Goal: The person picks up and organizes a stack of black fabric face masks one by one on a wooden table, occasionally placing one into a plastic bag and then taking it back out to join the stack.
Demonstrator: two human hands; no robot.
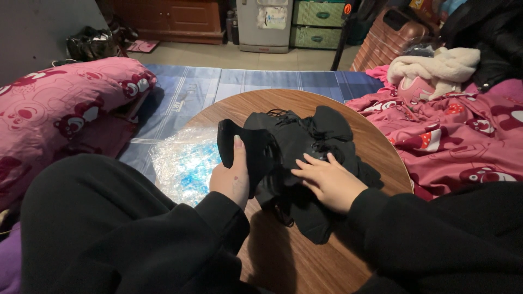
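A pile of black fabric face masks (305, 147) with thin ear loops lies on a round wooden table (305, 256). My left hand (233, 177) grips a stack of the black masks upright at the pile's left edge, thumb on the front. My right hand (328, 179) rests flat on the pile, fingers spread over the masks. Both arms wear black sleeves.
A crinkled clear plastic bag (182, 163) lies at the table's left edge. A pink patterned pillow (60, 103) is at left, a pink blanket (457, 141) with a cream garment (436, 65) at right. Blue bedsheet (229, 81), cabinet and suitcase lie beyond.
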